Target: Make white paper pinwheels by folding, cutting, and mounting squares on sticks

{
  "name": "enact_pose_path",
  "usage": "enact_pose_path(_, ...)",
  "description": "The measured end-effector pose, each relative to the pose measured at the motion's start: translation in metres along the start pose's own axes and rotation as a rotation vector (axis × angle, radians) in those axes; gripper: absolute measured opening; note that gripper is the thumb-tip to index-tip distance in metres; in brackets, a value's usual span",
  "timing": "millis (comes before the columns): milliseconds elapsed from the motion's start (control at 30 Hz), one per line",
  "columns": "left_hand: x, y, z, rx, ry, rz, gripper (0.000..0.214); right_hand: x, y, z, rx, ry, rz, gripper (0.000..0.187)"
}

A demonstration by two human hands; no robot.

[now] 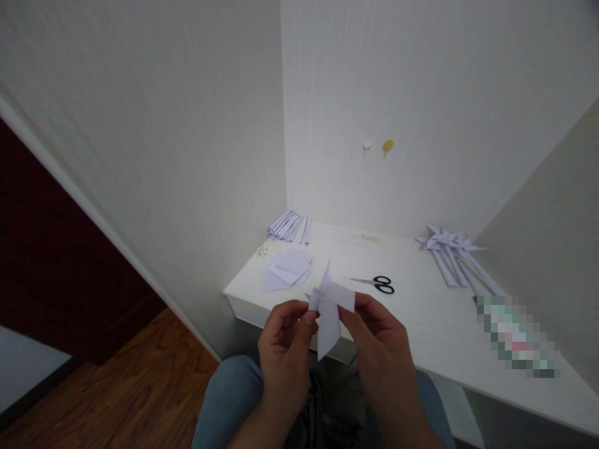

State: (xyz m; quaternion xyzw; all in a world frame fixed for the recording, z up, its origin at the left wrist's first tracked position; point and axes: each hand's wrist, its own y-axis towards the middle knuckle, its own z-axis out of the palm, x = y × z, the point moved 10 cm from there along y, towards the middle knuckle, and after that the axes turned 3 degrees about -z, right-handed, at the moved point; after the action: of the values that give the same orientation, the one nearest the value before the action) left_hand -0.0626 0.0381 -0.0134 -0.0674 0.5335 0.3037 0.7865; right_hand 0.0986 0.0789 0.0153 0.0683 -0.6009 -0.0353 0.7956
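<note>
A white paper pinwheel [330, 315] is held up between my two hands, just over the front edge of the white desk. My left hand [287, 349] pinches it near the centre, with thumb and fingers around a small rolled part. One blade's outer end is gripped between the thumb and fingers of my right hand [381, 349]. Beyond it lie black-handled scissors [384, 285], closed, on the desk. A few cut paper sheets [287, 268] are stacked loosely to the left of the pinwheel.
Several rolled paper sticks [287, 226] lie at the desk's back left, with a small pile of tiny pale pieces [262, 251] in front. Finished-looking pinwheels on sticks [447, 240] rest at the back right. A blurred-out item [515, 337] lies at right. Two hooks [388, 146] hang on the wall.
</note>
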Motion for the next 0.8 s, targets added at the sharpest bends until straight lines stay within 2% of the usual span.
enact_pose_path(133,-0.009,-0.003,0.001,0.015,0.066,0.064,0.01,-0.011,0.003,0.003,0.052,0.099,0.078,0.018)
enact_pose_path(267,-0.016,-0.003,0.004,0.033,0.09,0.1,0.011,-0.015,0.006,-0.004,0.074,0.098,0.096,0.019)
enact_pose_path(400,-0.018,-0.003,0.009,0.077,0.132,0.105,0.013,-0.008,0.005,-0.008,0.104,0.078,0.06,0.014)
enact_pose_path(533,-0.022,-0.003,0.017,0.123,0.15,0.131,0.018,0.003,0.002,-0.012,0.083,0.029,-0.026,0.007)
enact_pose_path(800,-0.026,-0.007,0.028,0.208,0.147,0.144,0.019,0.008,-0.006,-0.021,0.056,0.081,-0.069,0.007)
